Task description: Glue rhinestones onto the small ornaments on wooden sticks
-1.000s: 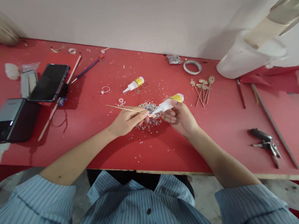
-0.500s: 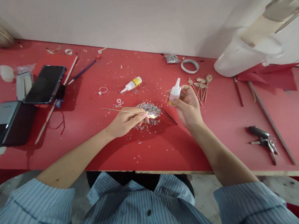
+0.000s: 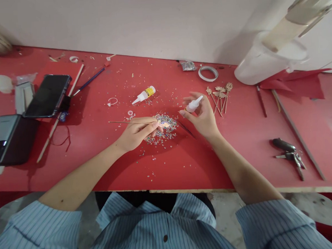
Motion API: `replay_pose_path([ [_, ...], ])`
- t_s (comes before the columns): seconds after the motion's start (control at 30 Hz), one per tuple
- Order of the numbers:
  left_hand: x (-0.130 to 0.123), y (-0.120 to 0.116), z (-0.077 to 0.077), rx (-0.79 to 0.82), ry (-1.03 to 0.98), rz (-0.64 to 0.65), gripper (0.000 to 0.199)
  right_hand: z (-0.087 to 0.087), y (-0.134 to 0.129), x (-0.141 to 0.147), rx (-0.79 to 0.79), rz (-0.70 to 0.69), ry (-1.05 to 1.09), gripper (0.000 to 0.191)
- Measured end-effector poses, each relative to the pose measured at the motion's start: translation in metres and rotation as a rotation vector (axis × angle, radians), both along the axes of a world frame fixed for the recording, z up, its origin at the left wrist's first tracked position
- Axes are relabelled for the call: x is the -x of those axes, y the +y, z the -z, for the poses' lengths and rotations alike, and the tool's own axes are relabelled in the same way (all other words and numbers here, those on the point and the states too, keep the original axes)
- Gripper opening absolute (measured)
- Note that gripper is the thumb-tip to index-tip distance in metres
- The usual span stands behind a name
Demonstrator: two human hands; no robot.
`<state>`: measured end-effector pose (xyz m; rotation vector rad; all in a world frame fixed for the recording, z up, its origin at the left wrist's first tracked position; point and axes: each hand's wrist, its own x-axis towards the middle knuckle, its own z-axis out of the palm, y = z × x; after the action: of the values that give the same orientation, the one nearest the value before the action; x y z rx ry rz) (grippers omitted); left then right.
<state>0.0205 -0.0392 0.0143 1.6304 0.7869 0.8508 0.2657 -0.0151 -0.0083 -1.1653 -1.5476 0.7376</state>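
My left hand [image 3: 134,135] pinches a thin wooden stick [image 3: 124,122] whose shafts points left. At the stick's other end a bright, glittering piece [image 3: 163,124] shows by my fingertips, its shape unclear. Just below it spreads a heap of small iridescent flakes [image 3: 166,135]. My right hand [image 3: 206,120] is closed around a small white glue bottle [image 3: 193,106], nozzle tilted up and right, apart from the stick. A dark slender tool [image 3: 187,129] lies between the heap and my right hand. Another glue bottle [image 3: 144,95] with a yellow label lies on its side beyond the heap.
Wooden flower-topped sticks [image 3: 220,93] lie right of my right hand, with a tape roll [image 3: 208,73] behind. A phone [image 3: 48,95] and a paintbrush [image 3: 89,81] are at left. Keys [image 3: 291,156] and a white bucket [image 3: 259,62] stand on the right side of the red table [image 3: 168,169].
My right hand has tipped the glue bottle from nearly upright to a slant, nozzle toward the right. My left hand still holds the stick over the flakes. The view has shifted slightly.
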Motion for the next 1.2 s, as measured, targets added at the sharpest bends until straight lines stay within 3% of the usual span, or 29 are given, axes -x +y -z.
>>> replay_pose_path([
  [0.07,0.001,0.001,0.001,0.017,-0.02,-0.021,0.032,-0.008,-0.002,-0.003,-0.188,0.1,-0.028,0.043],
  [0.13,0.001,0.002,0.001,0.023,-0.035,-0.044,0.032,-0.019,-0.007,-0.006,-0.45,0.261,-0.063,0.028],
  [0.2,0.001,0.003,0.001,0.02,-0.045,-0.062,0.033,-0.029,-0.015,-0.009,-0.589,0.365,-0.175,0.012],
  [0.27,0.002,0.004,0.002,0.019,-0.045,-0.073,0.033,-0.034,-0.022,-0.009,-0.489,0.268,-0.388,0.01],
  [0.33,0.002,0.005,0.002,0.02,-0.038,-0.083,0.033,-0.035,-0.026,-0.008,-0.378,0.024,-0.689,0.01],
  [0.4,0.001,0.006,0.003,0.016,-0.034,-0.091,0.033,-0.034,-0.026,-0.005,-0.272,-0.103,-0.966,0.015],
  [0.5,0.001,0.006,0.003,0.004,-0.03,-0.091,0.032,-0.033,-0.025,0.001,-0.11,-0.133,-1.25,0.024],
  [0.6,0.001,0.006,0.003,0.002,-0.022,-0.084,0.032,-0.035,-0.026,0.006,0.001,-0.121,-1.373,0.021],
  [0.8,0.001,0.007,0.003,0.0,-0.017,-0.085,0.033,-0.036,-0.028,0.007,-0.033,-0.079,-1.225,0.012],
  [1.03,0.001,0.008,0.004,-0.005,-0.035,-0.084,0.033,-0.043,-0.031,0.001,-0.046,-0.295,-0.79,0.012],
  [1.2,0.003,0.012,0.007,0.07,-0.114,-0.028,0.032,-0.037,-0.052,-0.005,0.048,-0.295,-0.625,0.021],
])
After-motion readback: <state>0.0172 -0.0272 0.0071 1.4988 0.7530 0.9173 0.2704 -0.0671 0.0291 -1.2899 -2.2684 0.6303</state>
